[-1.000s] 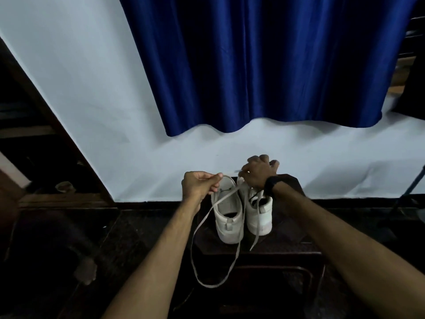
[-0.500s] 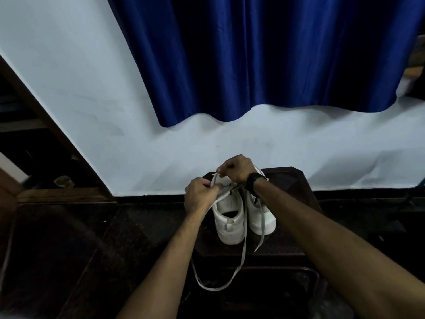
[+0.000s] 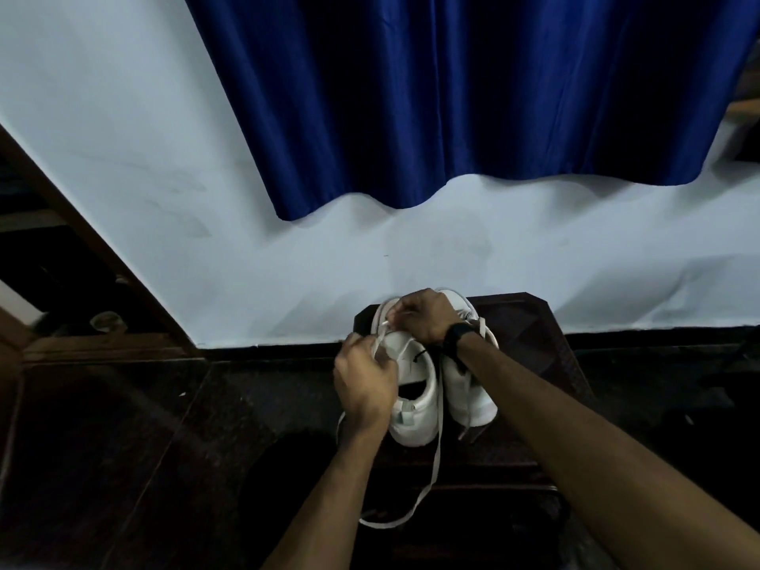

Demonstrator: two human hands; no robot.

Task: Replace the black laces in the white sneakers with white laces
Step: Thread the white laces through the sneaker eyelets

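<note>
Two white sneakers stand side by side on a dark wooden stool [image 3: 547, 322], heels toward me: the left sneaker [image 3: 415, 409] and the right sneaker [image 3: 471, 399]. A white lace [image 3: 436, 466] runs from the left sneaker's front and hangs in a long loop below the stool's front edge. My left hand [image 3: 364, 384] grips the lace at the sneaker's left side. My right hand [image 3: 423, 318], with a black watch on the wrist, pinches the lace's tip over the toe end. A short piece of black lace [image 3: 420, 355] shows at the left sneaker's tongue.
A white wall [image 3: 164, 178] rises right behind the stool, with a blue curtain [image 3: 452, 96] hanging above it. Dark floor [image 3: 123, 446] surrounds the stool. A wooden door frame [image 3: 82, 240] slants at the left.
Both hands have closed in on the left sneaker's front. The left hand dropped lower beside the shoe, and the right hand moved left from the right sneaker over to the toe, bringing the lace tip.
</note>
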